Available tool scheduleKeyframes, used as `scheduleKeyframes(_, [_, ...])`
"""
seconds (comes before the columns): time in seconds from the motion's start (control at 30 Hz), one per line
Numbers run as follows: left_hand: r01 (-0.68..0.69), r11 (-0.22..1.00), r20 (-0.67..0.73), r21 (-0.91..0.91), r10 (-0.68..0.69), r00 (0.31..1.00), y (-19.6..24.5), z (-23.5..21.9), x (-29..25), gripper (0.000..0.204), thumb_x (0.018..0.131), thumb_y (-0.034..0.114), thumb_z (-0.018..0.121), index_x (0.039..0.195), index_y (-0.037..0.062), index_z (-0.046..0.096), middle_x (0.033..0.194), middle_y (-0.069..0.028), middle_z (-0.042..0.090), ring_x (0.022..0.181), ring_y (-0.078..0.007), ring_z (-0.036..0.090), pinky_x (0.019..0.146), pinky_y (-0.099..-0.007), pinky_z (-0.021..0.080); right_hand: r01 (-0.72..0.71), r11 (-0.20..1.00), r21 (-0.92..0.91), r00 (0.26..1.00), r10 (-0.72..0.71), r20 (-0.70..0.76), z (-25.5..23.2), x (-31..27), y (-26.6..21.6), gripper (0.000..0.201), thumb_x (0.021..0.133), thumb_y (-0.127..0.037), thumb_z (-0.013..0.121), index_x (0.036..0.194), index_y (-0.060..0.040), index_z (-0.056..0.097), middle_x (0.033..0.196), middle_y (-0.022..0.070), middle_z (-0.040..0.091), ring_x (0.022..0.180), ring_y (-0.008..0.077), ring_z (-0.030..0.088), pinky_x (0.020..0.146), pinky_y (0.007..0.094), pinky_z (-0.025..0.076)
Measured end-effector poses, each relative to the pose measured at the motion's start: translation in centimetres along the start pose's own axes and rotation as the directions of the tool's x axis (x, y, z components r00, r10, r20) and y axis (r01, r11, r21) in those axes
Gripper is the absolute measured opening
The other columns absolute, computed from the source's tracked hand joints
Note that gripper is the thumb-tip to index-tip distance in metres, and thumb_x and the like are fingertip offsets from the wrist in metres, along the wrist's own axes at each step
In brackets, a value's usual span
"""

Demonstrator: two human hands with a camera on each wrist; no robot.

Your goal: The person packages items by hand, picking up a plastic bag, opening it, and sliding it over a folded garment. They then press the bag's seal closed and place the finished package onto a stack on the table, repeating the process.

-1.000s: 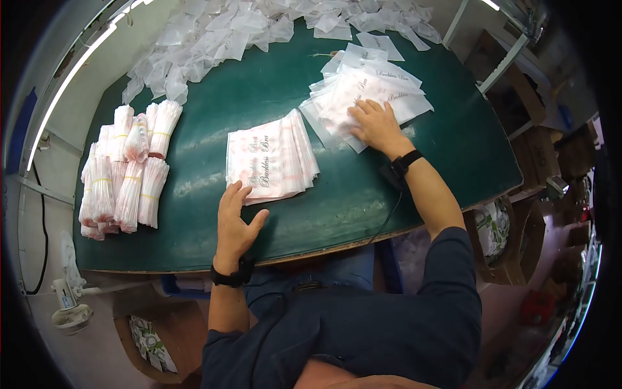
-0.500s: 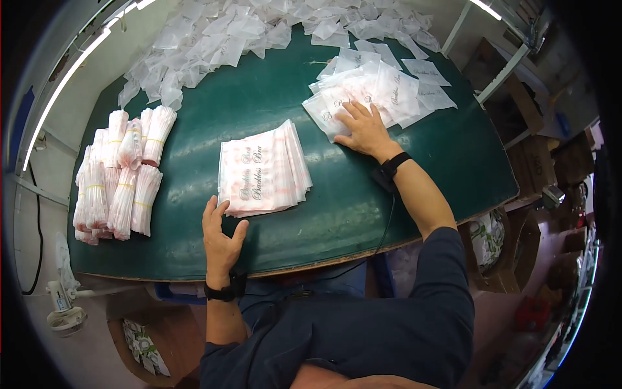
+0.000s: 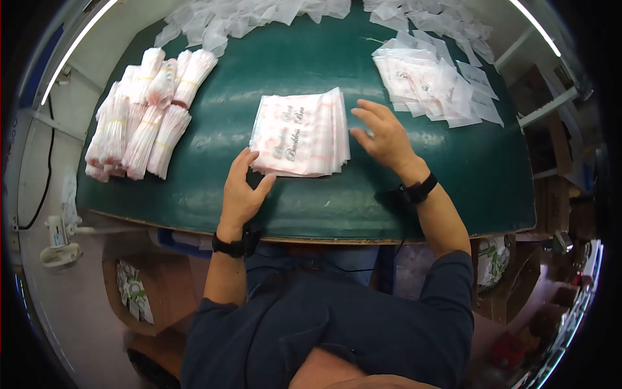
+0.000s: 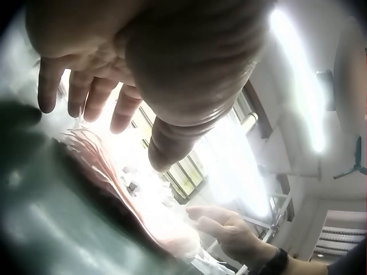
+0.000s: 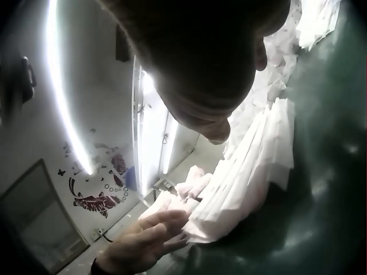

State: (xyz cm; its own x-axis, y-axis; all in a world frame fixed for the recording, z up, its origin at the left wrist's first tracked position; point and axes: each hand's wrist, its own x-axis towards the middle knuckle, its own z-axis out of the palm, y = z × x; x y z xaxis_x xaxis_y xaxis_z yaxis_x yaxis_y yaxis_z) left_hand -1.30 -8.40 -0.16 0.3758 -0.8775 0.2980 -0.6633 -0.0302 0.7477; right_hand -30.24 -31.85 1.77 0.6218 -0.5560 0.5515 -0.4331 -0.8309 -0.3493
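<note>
A neat stack of printed plastic bags (image 3: 301, 133), pale pink with dark lettering, lies on the green table in front of the person. At its lower left corner is the left hand (image 3: 243, 193), thumb spread from the fingers and fingertips right at the edge. The right hand (image 3: 387, 137) hovers just right of the stack, fingers loosely bent and nothing in its grasp. In the right wrist view the stack (image 5: 246, 172) shows its layered edges, with the left hand (image 5: 140, 243) at its far end.
Fanned-out printed bags (image 3: 431, 84) lie at the back right. Rolled bag bundles (image 3: 133, 117) with yellow bands are piled at the left. Loose clear bags (image 3: 259, 16) heap along the back. The table's front edge (image 3: 311, 241) runs before the person's body.
The right hand has left the fanned-out bags and come left and nearer, beside the stack. Just before, it spread those bags out. The left hand stays by the stack's corner; the head view has shifted.
</note>
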Motion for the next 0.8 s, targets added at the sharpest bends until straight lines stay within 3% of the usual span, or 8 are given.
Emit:
scheduleKeyframes(0.03, [0.02,1.0,-0.01,0.016,-0.02,1.0,0.0,0.0,0.2,0.061,0.088,0.026,0.085,0.14,0.0018,0.064,0.152,-0.0258,0.059,0.141,-0.04,0.057,0.117,-0.0452,0.046,0.103,0.991,0.09,0.994,-0.107,0.037,0.6,0.0,-2.4,0.043,0.088,-0.021,0.082,0.127,-0.0057,0.072,0.14,0.0162,0.068,0.132,0.0359,0.061,0.112,0.0446,0.049])
scheduleKeyframes(0.07, [-0.005,0.998,-0.024,0.056,0.006,1.0,0.0,0.1,0.5,0.06,0.088,0.026,0.085,0.139,0.0011,0.065,0.15,-0.0255,0.06,0.138,-0.0401,0.059,0.116,-0.0456,0.047,0.11,0.988,0.109,0.992,-0.115,0.041,1.5,-0.3,-3.8,0.043,0.088,-0.021,0.082,0.127,-0.0057,0.072,0.14,0.0162,0.068,0.132,0.0359,0.061,0.112,0.0446,0.049])
scheduleKeyframes(0.17, [-0.057,0.988,-0.046,0.142,0.064,0.997,-0.1,-0.1,1.5,0.06,0.088,0.026,0.085,0.138,-0.0001,0.065,0.145,-0.0249,0.064,0.132,-0.0404,0.062,0.113,-0.0464,0.049,0.221,0.973,0.061,0.939,-0.229,0.255,3.2,-0.9,-6.4,0.043,0.088,-0.021,0.082,0.127,-0.0048,0.071,0.139,0.0164,0.068,0.129,0.0362,0.063,0.108,0.0439,0.052])
scheduleKeyframes(0.3, [-0.074,0.955,0.07,0.288,0.056,0.996,0.0,-0.4,2.6,0.056,0.088,0.026,0.085,0.134,-0.0007,0.067,0.136,-0.0229,0.068,0.12,-0.0401,0.066,0.103,-0.0467,0.054,0.105,0.986,0.132,0.925,-0.146,0.35,4.3,-1.8,-6.5,0.042,0.089,-0.022,0.082,0.126,-0.0053,0.072,0.138,0.0164,0.068,0.127,0.0364,0.064,0.108,0.0446,0.052])
scheduleKeyframes(0.4, [0.102,0.989,0.039,0.11,-0.107,0.994,0.2,0.1,3.7,0.054,0.088,0.026,0.085,0.131,-0.0009,0.068,0.127,-0.0204,0.069,0.11,-0.038,0.068,0.094,-0.0452,0.056,0.092,0.986,0.139,0.934,-0.134,0.332,4.5,-2.1,-6.8,0.04,0.089,-0.022,0.082,0.125,-0.0055,0.073,0.138,0.0164,0.069,0.126,0.0366,0.064,0.107,0.0449,0.052])
scheduleKeyframes(0.57, [0.027,0.969,-0.041,0.247,-0.018,0.999,-2.6,1.4,4.9,0.051,0.086,0.026,0.086,0.127,-0.0003,0.069,0.118,-0.0186,0.069,0.107,-0.0363,0.069,0.091,-0.0444,0.056,0.124,0.984,0.129,0.956,-0.154,0.251,5.1,-2.5,-6.7,0.035,0.087,-0.022,0.082,0.117,-0.005,0.074,0.131,0.0141,0.069,0.122,0.0352,0.065,0.104,0.0443,0.053])
scheduleKeyframes(0.67, [0.162,0.959,-0.018,0.233,-0.162,0.987,-2.6,1.4,5.5,0.043,0.087,0.025,0.086,0.12,0.0033,0.07,0.117,-0.0161,0.068,0.105,-0.0355,0.069,0.091,-0.0451,0.056,0.096,0.985,0.14,0.95,-0.133,0.284,4.9,-2.4,-6.8,0.038,0.088,-0.021,0.082,0.122,-0.0051,0.074,0.135,0.0155,0.069,0.124,0.0363,0.064,0.106,0.0449,0.053])
scheduleKeyframes(0.8, [0.137,0.954,-0.067,0.267,-0.123,0.99,-2.0,1.9,5.6,0.036,0.088,0.027,0.085,0.111,0.0049,0.069,0.11,-0.0135,0.072,0.099,-0.0311,0.07,0.086,-0.044,0.056,0.105,0.985,0.139,0.958,-0.137,0.253,5.3,-2.6,-6.8,0.036,0.087,-0.021,0.083,0.119,-0.0049,0.074,0.133,0.0148,0.07,0.122,0.036,0.065,0.105,0.0448,0.053])
